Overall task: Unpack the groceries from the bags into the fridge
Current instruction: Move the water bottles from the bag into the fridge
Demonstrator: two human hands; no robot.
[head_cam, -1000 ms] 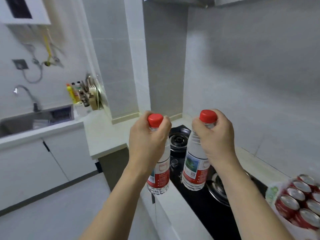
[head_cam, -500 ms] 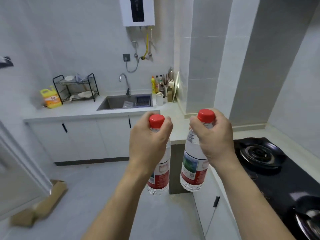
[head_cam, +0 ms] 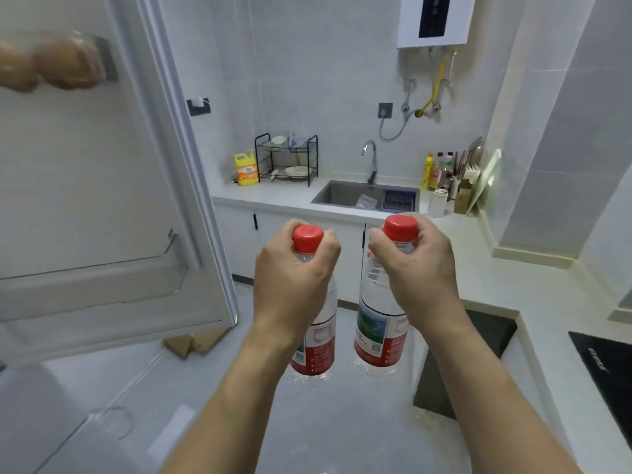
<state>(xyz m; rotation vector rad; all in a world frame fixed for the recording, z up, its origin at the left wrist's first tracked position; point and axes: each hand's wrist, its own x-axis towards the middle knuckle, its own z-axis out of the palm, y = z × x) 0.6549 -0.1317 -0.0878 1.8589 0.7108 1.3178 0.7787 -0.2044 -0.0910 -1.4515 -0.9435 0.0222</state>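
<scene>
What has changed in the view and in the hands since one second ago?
The view turned left, from the stove to the sink and the open fridge door. Unchanged: the left hand and right hand each hold a water bottle near its red cap.

Pale tiled walls (head_cam: 307, 63), grey floor (head_cam: 342, 422), white counter (head_cam: 273, 196) with sink (head_cam: 362, 195).

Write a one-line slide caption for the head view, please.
Left hand and right hand each hold a red-capped water bottle by the neck beside the open fridge door.
</scene>
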